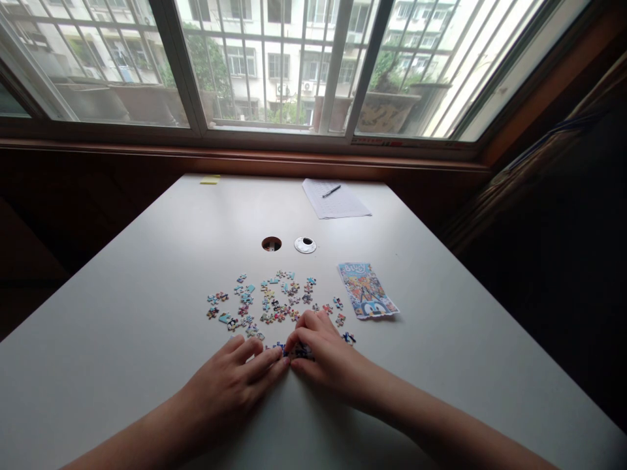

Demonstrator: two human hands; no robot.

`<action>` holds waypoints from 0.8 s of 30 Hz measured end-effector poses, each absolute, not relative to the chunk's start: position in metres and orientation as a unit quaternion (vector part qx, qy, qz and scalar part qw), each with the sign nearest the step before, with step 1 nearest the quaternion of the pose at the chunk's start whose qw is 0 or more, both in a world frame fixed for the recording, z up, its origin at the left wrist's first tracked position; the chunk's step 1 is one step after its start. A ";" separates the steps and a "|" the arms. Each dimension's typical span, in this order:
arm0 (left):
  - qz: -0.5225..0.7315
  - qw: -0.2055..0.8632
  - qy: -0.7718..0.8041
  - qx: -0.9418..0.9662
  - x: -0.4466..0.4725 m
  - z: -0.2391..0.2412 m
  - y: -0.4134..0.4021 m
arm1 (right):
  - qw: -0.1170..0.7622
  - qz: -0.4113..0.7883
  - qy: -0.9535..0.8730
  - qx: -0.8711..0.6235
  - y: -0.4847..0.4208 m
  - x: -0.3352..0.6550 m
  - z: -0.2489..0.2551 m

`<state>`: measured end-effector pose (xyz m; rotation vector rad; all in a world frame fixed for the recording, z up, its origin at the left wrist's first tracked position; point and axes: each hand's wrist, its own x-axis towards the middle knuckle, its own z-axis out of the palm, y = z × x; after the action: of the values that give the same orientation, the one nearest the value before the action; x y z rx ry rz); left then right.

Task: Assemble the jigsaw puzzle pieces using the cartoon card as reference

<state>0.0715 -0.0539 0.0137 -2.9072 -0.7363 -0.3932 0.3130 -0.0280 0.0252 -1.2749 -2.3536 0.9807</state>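
Low in the centre of the frame, two bare hands meet on a pale desk (147,274). The right hand (321,356) has its fingers curled down over a small joined cluster of puzzle pieces (300,352); its grip is narrow, pinching or pressing that cluster against the desk top, though the fingers hide exactly how. The left hand (235,382) lies flatter, fingers stretched toward the right, its fingertips touching or just beside the same cluster from the left side. No piece shows inside its grip, which looks loose and mostly flat.

The cluster sits directly between the two sets of fingertips, under the right hand more than the left, so the right hand is nearer to it. Whether it has a long axis cannot be told, as too little of it shows.

Just above the hands, toward the middle of the frame, loose puzzle pieces (267,301) lie scattered in a wide band running left to right. One stray piece (349,338) lies just right of the right hand. Further right lies a colourful printed puzzle picture (366,290), tilted slightly.

Above the scatter are a round cable hole (271,244) and its cap (305,245) beside it. Near the desk's far edge lies a sheet of paper (336,201) with a pen (332,190) on it, and a yellow note (210,179) in the upper left. A barred window (274,65) fills the top.
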 end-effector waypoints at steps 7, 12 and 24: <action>-0.135 0.064 -0.243 -0.959 0.071 0.011 -0.054 | 0.099 0.374 -0.830 -0.403 -0.018 0.334 0.047; -0.146 0.054 -0.239 -0.959 0.071 0.010 -0.052 | 0.127 0.369 -0.816 -0.427 0.002 0.359 0.057; -0.150 0.032 -0.230 -0.961 0.070 0.006 -0.049 | 0.059 0.322 -0.832 -0.449 0.002 0.360 0.058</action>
<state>0.0701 -0.0489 0.0064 -2.9594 -0.7071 -0.4610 0.3596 0.0022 0.0577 -1.3594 -2.5187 0.9749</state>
